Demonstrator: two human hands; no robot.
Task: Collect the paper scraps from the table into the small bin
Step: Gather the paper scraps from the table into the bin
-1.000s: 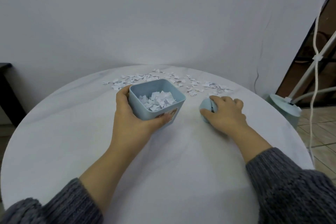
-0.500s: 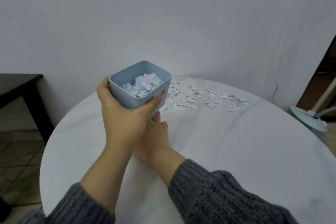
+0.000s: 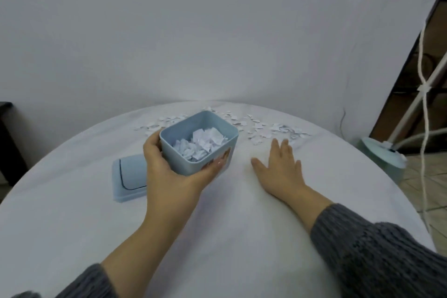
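Observation:
A small light-blue bin (image 3: 183, 156) holding several white paper scraps sits in the grip of my left hand (image 3: 169, 172), at mid table. It looks slightly tilted; whether it touches the table I cannot tell. My right hand (image 3: 280, 169) lies flat on the white round table (image 3: 217, 237) to the right of the bin, fingers spread and holding nothing. Loose paper scraps (image 3: 263, 128) are strewn along the far part of the table, just beyond my right fingertips and behind the bin.
A flat light-blue lid (image 3: 129, 178) lies on the table left of my left hand. A pale green lamp base (image 3: 384, 155) with a white pole and cord stands off the table's right edge. A dark piece of furniture (image 3: 7, 138) is at the far left.
The bin came down from its raised position to mid table in my left hand. My right hand moved from under the bin out to the right and now lies flat. The lid now lies at the left.

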